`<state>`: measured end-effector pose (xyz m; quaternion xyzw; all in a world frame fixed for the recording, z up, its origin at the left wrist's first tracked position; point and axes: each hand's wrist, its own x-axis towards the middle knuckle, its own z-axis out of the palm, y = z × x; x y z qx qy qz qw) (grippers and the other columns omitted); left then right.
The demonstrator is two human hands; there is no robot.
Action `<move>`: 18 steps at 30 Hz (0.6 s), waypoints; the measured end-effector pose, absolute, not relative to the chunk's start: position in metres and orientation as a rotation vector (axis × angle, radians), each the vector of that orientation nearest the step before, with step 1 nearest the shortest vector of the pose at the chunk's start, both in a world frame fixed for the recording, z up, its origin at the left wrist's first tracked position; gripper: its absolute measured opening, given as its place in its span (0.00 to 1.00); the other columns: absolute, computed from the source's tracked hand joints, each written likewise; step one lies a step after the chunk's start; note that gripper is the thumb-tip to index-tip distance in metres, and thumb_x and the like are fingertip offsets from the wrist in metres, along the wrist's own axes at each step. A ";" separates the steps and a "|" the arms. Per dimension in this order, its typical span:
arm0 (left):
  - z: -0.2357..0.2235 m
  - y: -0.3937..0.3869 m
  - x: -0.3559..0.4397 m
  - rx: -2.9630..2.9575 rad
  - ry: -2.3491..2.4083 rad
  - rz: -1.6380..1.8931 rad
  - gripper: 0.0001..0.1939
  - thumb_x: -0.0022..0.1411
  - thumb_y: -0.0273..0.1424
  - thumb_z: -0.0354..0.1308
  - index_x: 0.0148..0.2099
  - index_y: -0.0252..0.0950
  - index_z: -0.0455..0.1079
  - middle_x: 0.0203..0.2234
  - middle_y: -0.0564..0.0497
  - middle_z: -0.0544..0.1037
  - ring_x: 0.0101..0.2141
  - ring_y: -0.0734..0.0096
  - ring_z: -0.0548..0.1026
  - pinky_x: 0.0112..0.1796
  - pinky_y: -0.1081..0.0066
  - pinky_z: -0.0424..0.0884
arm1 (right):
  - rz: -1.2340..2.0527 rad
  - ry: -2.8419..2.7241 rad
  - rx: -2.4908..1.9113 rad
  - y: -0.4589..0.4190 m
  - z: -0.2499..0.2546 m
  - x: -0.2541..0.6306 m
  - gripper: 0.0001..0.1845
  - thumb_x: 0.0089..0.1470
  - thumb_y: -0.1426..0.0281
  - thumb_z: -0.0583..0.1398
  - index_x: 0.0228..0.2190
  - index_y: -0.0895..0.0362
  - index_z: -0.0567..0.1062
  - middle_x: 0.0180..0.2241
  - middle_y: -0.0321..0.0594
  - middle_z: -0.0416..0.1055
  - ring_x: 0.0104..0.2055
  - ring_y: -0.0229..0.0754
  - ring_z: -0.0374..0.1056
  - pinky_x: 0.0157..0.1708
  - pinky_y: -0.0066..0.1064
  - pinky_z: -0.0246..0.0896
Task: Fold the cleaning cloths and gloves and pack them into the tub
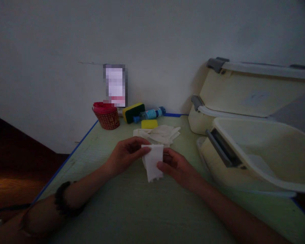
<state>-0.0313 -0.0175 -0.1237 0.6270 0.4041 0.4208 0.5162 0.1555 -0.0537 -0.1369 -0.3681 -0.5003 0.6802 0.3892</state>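
Note:
Between my hands, a little above the table, is a folded white tissue (154, 162) with a ragged lower edge. My left hand (128, 152) pinches its upper left corner between thumb and fingers. On the other side, my right hand (176, 166) grips the right edge, thumb in front and fingers behind. Just beyond my hands lies a loose pile of crumpled white tissues (165, 133), partly hidden by my left fingers. A yellow sponge (149, 124) rests against the far side of that pile.
Along the wall stand a red woven basket (108, 117), a blurred-out upright screen (115, 84), a green-and-yellow sponge (134, 113) and a plastic bottle (152, 113) on its side. An open cream bin (243, 176) with grey handles occupies the right, before another lidded bin (199, 120).

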 end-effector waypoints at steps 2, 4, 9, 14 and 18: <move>-0.124 -0.018 -0.030 1.515 0.989 1.033 0.07 0.50 0.29 0.62 0.33 0.34 0.71 0.28 0.52 0.79 0.30 0.73 0.76 0.32 0.76 0.73 | 1.718 -1.268 -0.981 -0.055 -0.138 0.155 0.19 0.45 0.67 0.63 0.40 0.57 0.66 0.38 0.42 0.73 0.38 0.40 0.70 0.37 0.33 0.64; -0.123 -0.019 -0.029 1.506 1.008 1.033 0.07 0.50 0.30 0.62 0.34 0.34 0.71 0.28 0.52 0.79 0.30 0.72 0.76 0.32 0.75 0.73 | 1.665 -1.267 -1.043 -0.055 -0.138 0.154 0.18 0.44 0.68 0.64 0.38 0.58 0.67 0.35 0.41 0.74 0.36 0.40 0.71 0.36 0.34 0.65; -0.124 -0.019 -0.029 1.452 1.023 1.042 0.09 0.48 0.29 0.63 0.34 0.33 0.70 0.29 0.51 0.78 0.31 0.71 0.76 0.35 0.73 0.73 | 1.610 -1.279 -1.070 -0.052 -0.137 0.154 0.17 0.42 0.69 0.64 0.37 0.58 0.69 0.35 0.40 0.74 0.36 0.39 0.71 0.35 0.32 0.64; -0.131 -0.019 -0.028 1.437 0.910 0.978 0.20 0.43 0.27 0.66 0.40 0.35 0.65 0.34 0.51 0.76 0.34 0.69 0.75 0.38 0.69 0.72 | 1.495 -1.371 -1.113 -0.051 -0.138 0.155 0.14 0.46 0.67 0.62 0.36 0.59 0.71 0.32 0.39 0.72 0.32 0.37 0.69 0.32 0.29 0.63; -0.131 -0.019 -0.026 1.463 0.986 0.869 0.10 0.50 0.31 0.62 0.36 0.34 0.69 0.30 0.52 0.77 0.32 0.71 0.75 0.37 0.71 0.71 | 1.452 -1.367 -1.104 -0.051 -0.141 0.153 0.15 0.46 0.66 0.62 0.36 0.59 0.70 0.32 0.38 0.71 0.32 0.36 0.67 0.31 0.28 0.62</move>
